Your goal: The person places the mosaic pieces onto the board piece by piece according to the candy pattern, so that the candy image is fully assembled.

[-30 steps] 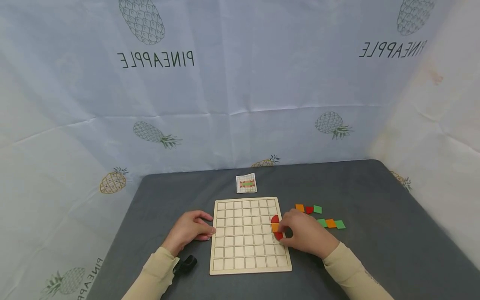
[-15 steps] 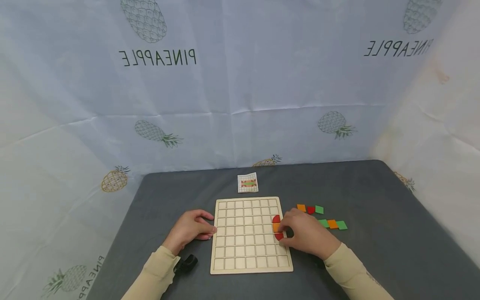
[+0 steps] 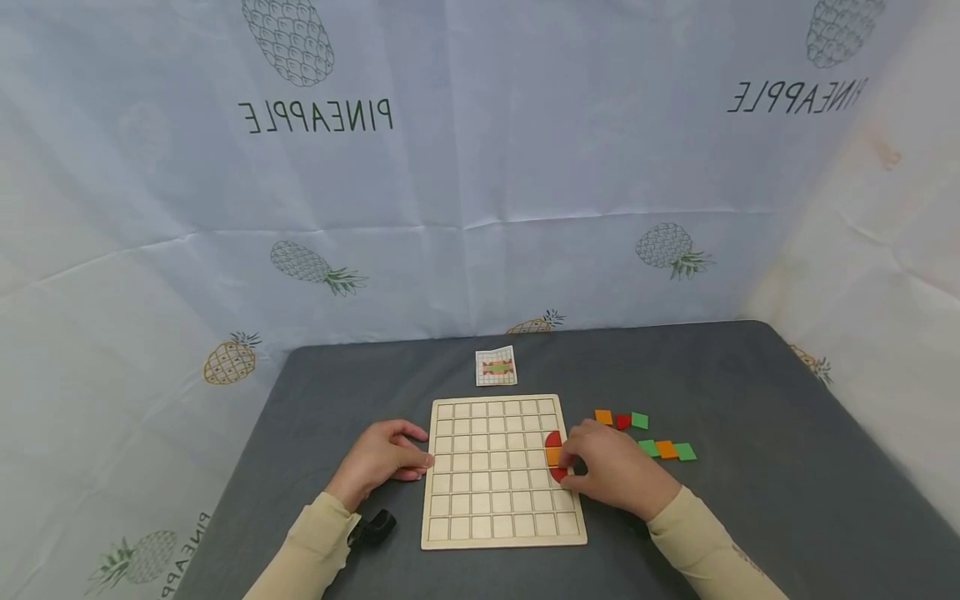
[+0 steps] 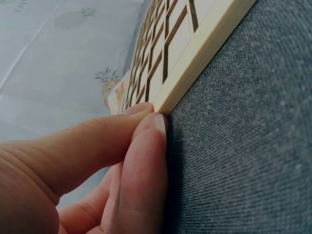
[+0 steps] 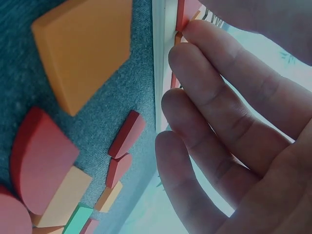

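In the head view, a square wooden grid board (image 3: pixel 487 471) lies on the table. My left hand (image 3: pixel 382 457) pinches its left edge; the left wrist view shows the thumb (image 4: pixel 92 131) on top and the index finger (image 4: pixel 146 161) against the side. On the right edge of the board sit a rounded red piece (image 3: pixel 553 438), an orange square (image 3: pixel 553 457) and a second rounded red piece (image 3: pixel 558 474) in a column. My right hand (image 3: pixel 618 467) holds that nearer red piece between thumb and index finger. Its other fingers (image 5: pixel 187 109) are bent beside the board, partly hiding the pieces.
Right of the board lie loose orange (image 3: pixel 603 417), red (image 3: pixel 623 422) and green (image 3: pixel 640 420) pieces, with several more (image 3: pixel 666 449) nearer. A printed pattern card (image 3: pixel 496 367) lies behind the board. A black object (image 3: pixel 375 527) sits at the left wrist.
The head view has shifted very slightly. Both hands keep their places at the board, and the pieces stay where they were.
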### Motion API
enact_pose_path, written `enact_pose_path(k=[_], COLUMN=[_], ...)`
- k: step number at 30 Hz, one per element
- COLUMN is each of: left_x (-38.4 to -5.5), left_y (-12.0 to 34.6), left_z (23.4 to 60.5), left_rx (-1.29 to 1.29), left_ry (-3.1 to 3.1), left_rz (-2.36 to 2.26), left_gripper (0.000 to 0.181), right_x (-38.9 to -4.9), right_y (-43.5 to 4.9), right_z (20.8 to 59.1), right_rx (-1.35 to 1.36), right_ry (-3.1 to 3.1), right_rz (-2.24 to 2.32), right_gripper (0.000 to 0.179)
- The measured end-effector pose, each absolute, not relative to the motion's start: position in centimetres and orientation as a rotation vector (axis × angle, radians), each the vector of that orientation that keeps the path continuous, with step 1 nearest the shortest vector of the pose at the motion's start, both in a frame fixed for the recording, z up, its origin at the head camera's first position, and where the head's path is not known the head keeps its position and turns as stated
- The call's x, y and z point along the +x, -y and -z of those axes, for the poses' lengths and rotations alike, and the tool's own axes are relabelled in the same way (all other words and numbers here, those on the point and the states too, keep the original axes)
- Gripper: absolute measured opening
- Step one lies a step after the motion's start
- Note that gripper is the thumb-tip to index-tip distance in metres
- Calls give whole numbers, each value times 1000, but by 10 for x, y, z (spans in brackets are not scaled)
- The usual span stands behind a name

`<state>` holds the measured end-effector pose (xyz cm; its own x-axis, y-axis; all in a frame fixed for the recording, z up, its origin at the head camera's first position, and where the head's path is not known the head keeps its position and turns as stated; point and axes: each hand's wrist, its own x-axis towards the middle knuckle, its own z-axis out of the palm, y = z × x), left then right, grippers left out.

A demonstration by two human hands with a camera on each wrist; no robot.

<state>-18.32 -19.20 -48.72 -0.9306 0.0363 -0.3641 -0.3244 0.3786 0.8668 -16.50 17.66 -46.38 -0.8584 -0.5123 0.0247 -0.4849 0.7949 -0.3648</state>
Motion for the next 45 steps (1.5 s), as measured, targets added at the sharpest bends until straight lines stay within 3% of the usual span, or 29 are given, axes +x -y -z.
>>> enact_pose_path(k=[17, 30, 45], left_x=[-183, -183, -185], left_y=[194, 197, 195], left_z=[486, 486, 487], left_rx=[-177, -223, -195], left_ry=[-2317, -2316, -2307], left_rz=[-1567, -1563, -1561], left_gripper=[47, 45, 48], right_x=[-175, -201, -206], right_y=[-197, -246, -277], right_z=[460, 463, 465], right_rx=[-815, -588, -428], right_ry=[-2947, -2975, -2933], right_rz=[617, 652, 730], right_gripper=[12, 6, 8])
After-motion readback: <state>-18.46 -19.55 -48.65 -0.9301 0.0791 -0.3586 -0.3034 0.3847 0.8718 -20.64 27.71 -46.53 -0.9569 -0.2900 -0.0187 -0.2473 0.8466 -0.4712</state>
